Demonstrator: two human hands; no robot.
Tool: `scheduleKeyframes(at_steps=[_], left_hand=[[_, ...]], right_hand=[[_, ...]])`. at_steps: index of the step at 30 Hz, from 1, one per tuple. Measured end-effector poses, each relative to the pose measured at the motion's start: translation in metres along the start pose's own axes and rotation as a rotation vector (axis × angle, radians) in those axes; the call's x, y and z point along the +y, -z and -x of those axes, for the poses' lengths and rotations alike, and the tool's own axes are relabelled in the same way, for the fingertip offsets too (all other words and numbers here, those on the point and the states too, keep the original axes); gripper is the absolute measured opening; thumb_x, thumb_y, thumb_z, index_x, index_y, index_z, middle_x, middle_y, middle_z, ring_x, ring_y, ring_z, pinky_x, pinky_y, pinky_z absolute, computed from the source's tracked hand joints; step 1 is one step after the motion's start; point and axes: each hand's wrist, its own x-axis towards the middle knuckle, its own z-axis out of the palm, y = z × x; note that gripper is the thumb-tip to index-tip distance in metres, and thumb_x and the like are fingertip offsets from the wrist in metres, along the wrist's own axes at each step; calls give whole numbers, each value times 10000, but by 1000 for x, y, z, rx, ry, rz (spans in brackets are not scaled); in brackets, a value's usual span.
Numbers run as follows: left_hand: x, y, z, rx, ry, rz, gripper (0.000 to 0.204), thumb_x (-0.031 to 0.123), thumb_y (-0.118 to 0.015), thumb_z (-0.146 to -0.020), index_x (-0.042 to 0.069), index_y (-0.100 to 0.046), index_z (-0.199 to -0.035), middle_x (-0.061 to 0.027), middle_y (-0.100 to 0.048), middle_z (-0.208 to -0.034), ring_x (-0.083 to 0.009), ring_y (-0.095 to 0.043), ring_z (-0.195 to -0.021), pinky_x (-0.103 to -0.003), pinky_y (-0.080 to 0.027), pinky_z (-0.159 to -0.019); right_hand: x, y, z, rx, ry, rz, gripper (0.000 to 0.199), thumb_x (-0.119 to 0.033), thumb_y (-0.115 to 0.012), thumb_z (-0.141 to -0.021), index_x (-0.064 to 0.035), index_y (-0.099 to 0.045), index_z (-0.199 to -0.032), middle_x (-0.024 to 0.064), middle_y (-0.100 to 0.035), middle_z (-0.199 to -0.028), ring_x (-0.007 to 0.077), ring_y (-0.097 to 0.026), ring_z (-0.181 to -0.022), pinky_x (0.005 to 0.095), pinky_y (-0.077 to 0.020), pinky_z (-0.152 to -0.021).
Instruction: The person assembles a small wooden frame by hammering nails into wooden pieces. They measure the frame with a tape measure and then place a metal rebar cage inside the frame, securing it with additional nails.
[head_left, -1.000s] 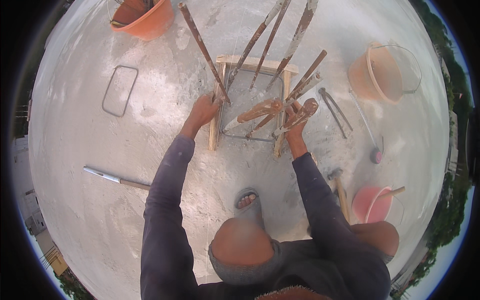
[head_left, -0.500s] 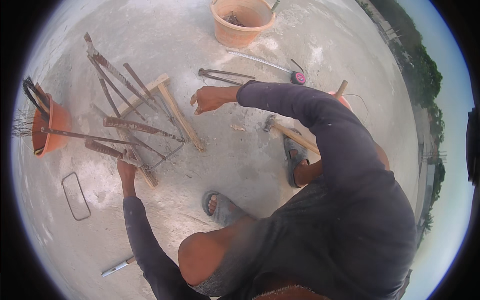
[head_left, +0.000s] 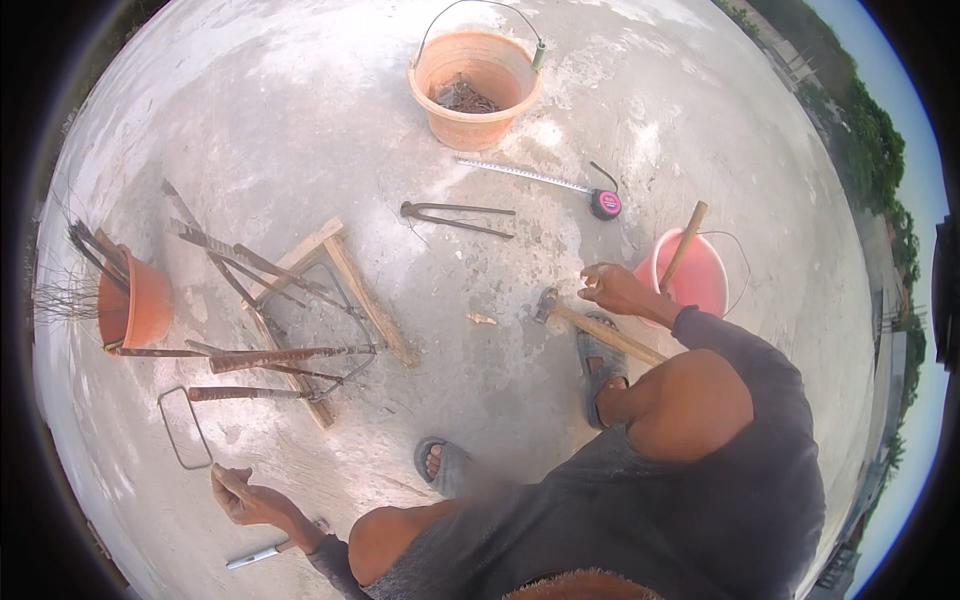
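Observation:
My left hand (head_left: 255, 502) is off the ground-level rods, its fingers loosely apart, just below the bent metal rectangle (head_left: 184, 430); whether a fingertip touches its corner I cannot tell. Empty, my right hand (head_left: 617, 290) hovers between the hammer (head_left: 605, 335) and the pink bucket (head_left: 707, 280), thumb and fingers partly curled but apart. Several rusty metal rods with brown-wrapped ends (head_left: 275, 358) lie across a wooden frame (head_left: 375, 295) to the left. A bent thin rod (head_left: 362, 368) links with them near the frame's middle.
Farther off lie long-handled pincers (head_left: 460, 212) and a tape measure (head_left: 605, 204) with its blade out. An orange bucket (head_left: 470, 125) holds small metal bits. Another orange bucket (head_left: 150, 300) with rods and wires stands left. A metal-ended tool (head_left: 256, 556) lies near my left forearm.
My left hand has let go of the rods and come back toward me, beside the bent rectangle. The right hand has moved right, to near the hammer. The view has shifted; the rods sit lower.

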Motion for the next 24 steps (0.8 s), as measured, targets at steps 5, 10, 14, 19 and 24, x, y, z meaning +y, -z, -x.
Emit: scheduleKeyframes(at_steps=[5,10,14,19,24], left_hand=[[172,18,43,-105,-511,140,340,253,-529,-1049,-7,-656,-872,-51,-572,-760,-179,-527,-730,-356,-436,-702],[306,-108,81,-1108,-455,294,229,189,-639,-1024,-26,-710,-1057,-82,-660,-817,-141,-555,-722,-304,-449,-685],[352,-297,117,-1378,-84,428,306,227,-704,-987,-54,-742,-1100,-59,-678,-854,-136,-631,-719,-280,-537,-692],[365,-519,136,-1349,-352,118,356,249,-695,-959,-45,-733,-1156,-117,-716,-902,-189,-686,-778,-331,-557,-736],[336,-655,160,-1203,-919,-393,354,264,-690,-929,8,-748,-1167,-240,-741,-1071,-379,-712,-988,-466,-541,-889]], right_hand=[[45,-104,29,236,136,62,541,-276,-728,-918,-33,-580,-1378,183,-559,-1384,410,-576,-1242,474,-470,-1062],[53,-116,43,368,42,23,534,-287,-727,-911,-88,-586,-1386,139,-563,-1381,383,-565,-1257,485,-472,-1064],[63,-114,54,260,-16,-155,508,-243,-723,-901,-100,-602,-1373,140,-564,-1394,353,-570,-1258,490,-476,-1059],[75,-115,45,284,-3,-220,487,-210,-760,-858,-70,-645,-1311,146,-603,-1327,370,-600,-1199,489,-492,-1020],[79,-116,37,330,27,-270,439,-202,-758,-844,-47,-679,-1246,155,-635,-1266,382,-615,-1166,491,-498,-1003]])
